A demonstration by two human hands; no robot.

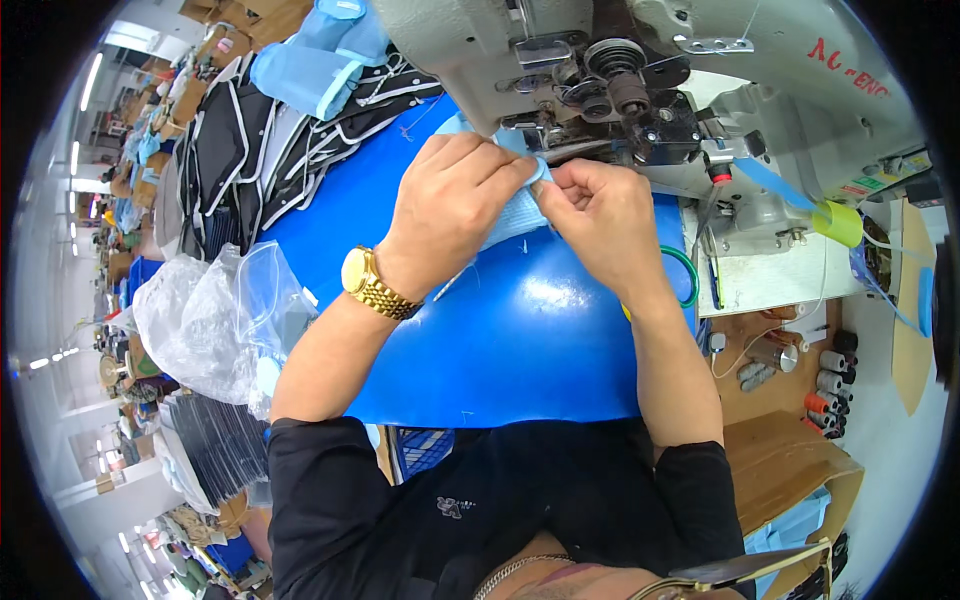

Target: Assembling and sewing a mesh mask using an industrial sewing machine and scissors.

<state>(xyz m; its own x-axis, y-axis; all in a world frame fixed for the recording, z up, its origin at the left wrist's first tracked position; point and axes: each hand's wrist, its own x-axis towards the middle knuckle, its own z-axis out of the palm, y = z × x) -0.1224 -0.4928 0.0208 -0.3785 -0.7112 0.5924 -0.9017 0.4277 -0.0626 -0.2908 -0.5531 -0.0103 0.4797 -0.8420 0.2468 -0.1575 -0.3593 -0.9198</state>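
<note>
Our left hand point(450, 200) is curled over a piece of light blue fabric point(515, 222), thumb and fingers pinching its folded upper edge. Our right hand point(612, 225) meets it from the other side, fingertips drawn together at the same edge; they partly hide what they grip, but it looks like a pinch on the cloth. The fabric lies between and below the two hands, just in front of the needle area of the sewing machine point(470, 35), its lower part hanging toward the blue bench point(470, 350).

We judge it light and limp, with a ribbed or textured face that should give fair grip rather than slide. It will likely crease or skew easily, so we would hold it at the folded edge, one hand on each side, keeping the layers even and fingertips clear of the metal parts.

Further out, a green ring point(692, 277) sits beside our right forearm. To the left are black pieces with white edging point(235, 150), more light blue pieces point(305, 80) on top, and a clear plastic bag point(190, 320). Thread spools point(828, 382) stand at far right.
</note>
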